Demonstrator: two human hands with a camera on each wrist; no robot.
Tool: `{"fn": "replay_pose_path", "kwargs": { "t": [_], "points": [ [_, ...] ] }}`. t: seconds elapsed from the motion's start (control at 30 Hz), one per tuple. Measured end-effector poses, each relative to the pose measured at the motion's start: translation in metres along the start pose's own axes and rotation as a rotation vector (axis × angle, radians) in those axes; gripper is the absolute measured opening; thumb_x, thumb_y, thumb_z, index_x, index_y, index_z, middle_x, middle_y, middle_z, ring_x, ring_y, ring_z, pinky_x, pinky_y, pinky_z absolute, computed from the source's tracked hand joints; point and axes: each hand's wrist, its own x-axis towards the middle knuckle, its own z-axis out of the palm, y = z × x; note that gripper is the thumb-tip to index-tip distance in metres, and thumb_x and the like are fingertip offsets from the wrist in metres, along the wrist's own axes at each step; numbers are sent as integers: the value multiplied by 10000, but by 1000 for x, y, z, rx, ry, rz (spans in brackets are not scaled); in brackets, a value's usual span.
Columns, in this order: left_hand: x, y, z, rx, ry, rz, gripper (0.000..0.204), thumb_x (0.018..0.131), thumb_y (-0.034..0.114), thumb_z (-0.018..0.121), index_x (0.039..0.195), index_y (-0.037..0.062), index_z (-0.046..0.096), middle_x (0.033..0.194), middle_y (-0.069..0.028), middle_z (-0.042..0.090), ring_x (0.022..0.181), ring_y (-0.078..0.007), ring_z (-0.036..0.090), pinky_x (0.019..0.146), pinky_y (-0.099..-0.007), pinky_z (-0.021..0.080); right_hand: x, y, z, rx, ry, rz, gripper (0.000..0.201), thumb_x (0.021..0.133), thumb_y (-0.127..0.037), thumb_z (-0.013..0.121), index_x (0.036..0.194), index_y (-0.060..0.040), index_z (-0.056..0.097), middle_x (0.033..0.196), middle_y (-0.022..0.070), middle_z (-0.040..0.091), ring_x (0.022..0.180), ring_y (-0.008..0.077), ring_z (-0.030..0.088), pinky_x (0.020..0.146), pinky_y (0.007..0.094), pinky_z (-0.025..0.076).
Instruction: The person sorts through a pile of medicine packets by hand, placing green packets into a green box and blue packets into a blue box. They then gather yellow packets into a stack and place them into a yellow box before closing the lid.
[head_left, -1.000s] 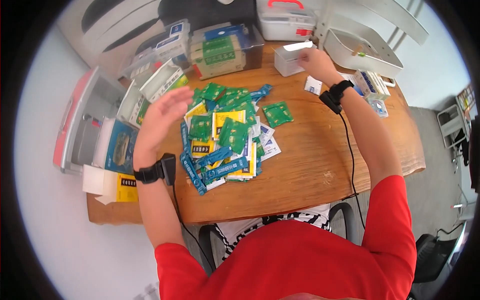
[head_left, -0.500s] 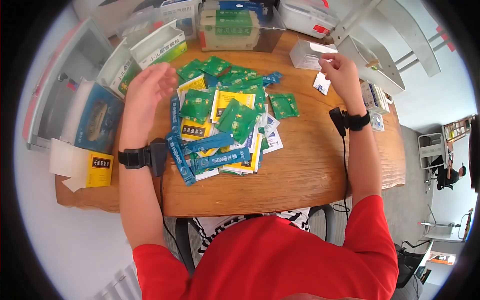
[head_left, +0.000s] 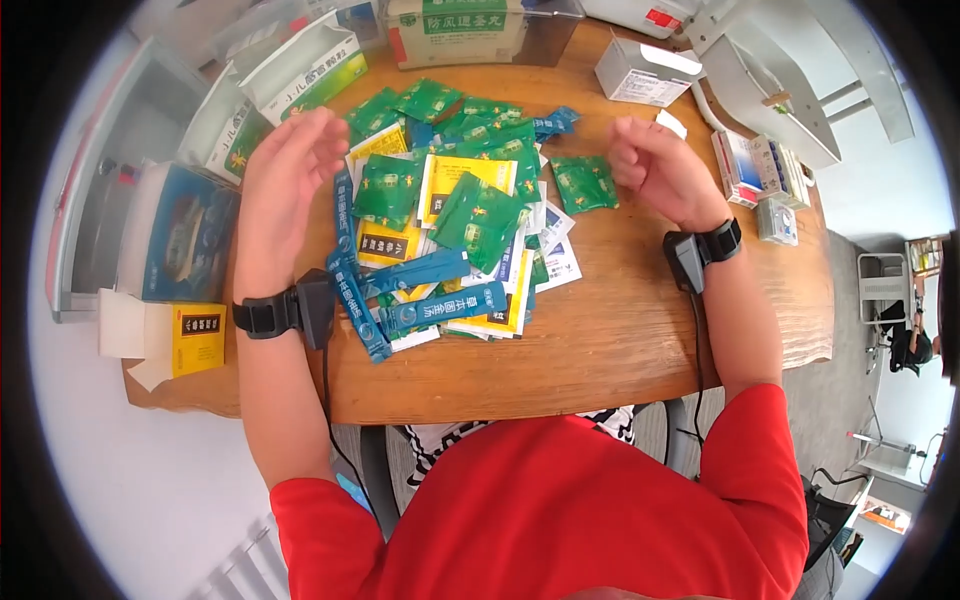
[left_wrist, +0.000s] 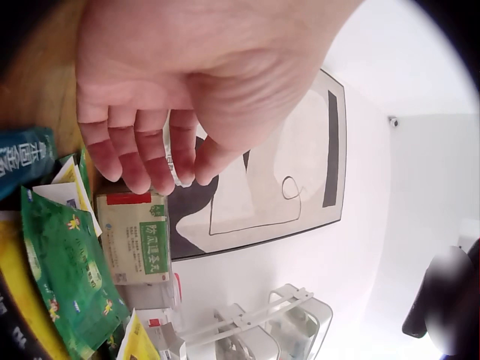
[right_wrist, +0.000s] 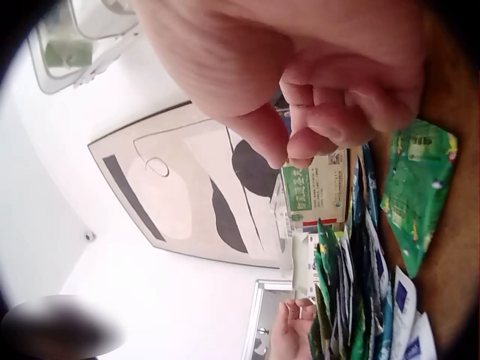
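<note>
A loose pile of green sachets (head_left: 478,222), yellow sachets (head_left: 466,180) and blue stick packs (head_left: 445,307) lies on the wooden table. Beside its left edge, my left hand (head_left: 290,170) is raised with relaxed, slightly bent fingers and holds nothing. To the right of the pile, my right hand (head_left: 665,172) hovers near a separate green sachet (head_left: 585,184), its fingers loosely curled with nothing visible in them. That sachet appears flat on the wood in the right wrist view, below the fingers. Behind my right hand lies a small white packet (head_left: 671,124), partly hidden.
A white box (head_left: 648,72) stands behind my right hand. Opened cartons (head_left: 305,75) and a yellow box (head_left: 197,338) line the left side. At the back is a clear bin (head_left: 545,38); small medicine boxes (head_left: 765,165) sit at the right edge.
My right hand has come away from the white box, back toward the pile and the separate green sachet. My left hand stays raised at the pile's left. The head view has shifted.
</note>
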Motion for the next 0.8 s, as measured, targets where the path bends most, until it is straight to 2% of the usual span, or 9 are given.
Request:
{"fn": "replay_pose_path", "kwargs": {
  "t": [0.1,0.3,0.4,0.43,0.57,0.6,0.67,0.8],
  "points": [
    [3,-3,0,-9,-4,-9,253,1099,257,671,1247,52,684,1162,-62,732,1037,-151,689,937,-318,539,7,3,-14,133,-79,-23,199,1123,-242,620,1078,-51,649,798,-36,555,684,89,445,638,244,385],
    [-1,-1,5,-19,-25,-17,235,1105,233,659,1249,48,673,1167,-70,725,1040,-153,681,932,-321,542,9,4,-18,147,-111,-20,178,1124,-221,615,1105,-49,660,818,-22,580,708,97,483,653,241,408],
    [-6,1,11,-16,-32,-14,227,1107,228,655,1246,48,671,1172,-71,721,1043,-151,675,923,-317,543,8,3,-15,78,-77,-31,167,1124,-199,609,1130,-43,669,834,-18,598,724,98,505,661,235,432],
    [-6,1,12,-10,-23,-11,225,1108,228,654,1244,49,671,1172,-70,719,1042,-150,672,918,-313,543,8,3,-15,78,-82,-29,147,1112,-184,632,1130,-49,685,846,-26,630,736,80,557,673,220,471],
    [-3,-1,8,-15,-11,-16,232,1111,237,649,1244,48,671,1163,-66,714,1025,-145,666,912,-302,540,6,2,-7,32,-2,-14,122,1086,-188,686,1095,-69,709,856,-47,677,742,37,623,687,200,511],
    [-2,-2,8,-17,-15,-12,232,1111,237,649,1244,48,671,1163,-66,714,1025,-145,666,912,-302,540,5,1,-5,30,0,-19,122,1086,-188,686,1095,-69,709,856,-47,677,742,37,623,687,200,511],
    [-2,-4,6,-13,-32,-15,232,1112,239,648,1243,48,672,1164,-64,716,1024,-142,668,912,-301,539,2,0,4,-15,63,-10,133,1100,-208,664,1057,-82,671,838,-59,618,727,38,557,677,211,445],
    [-1,-6,6,-12,-35,-12,230,1112,238,645,1242,49,672,1165,-64,717,1021,-141,671,905,-297,543,2,2,1,-24,53,-27,134,1102,-210,663,1050,-87,669,828,-63,614,719,38,553,678,211,445]
  ]
}}
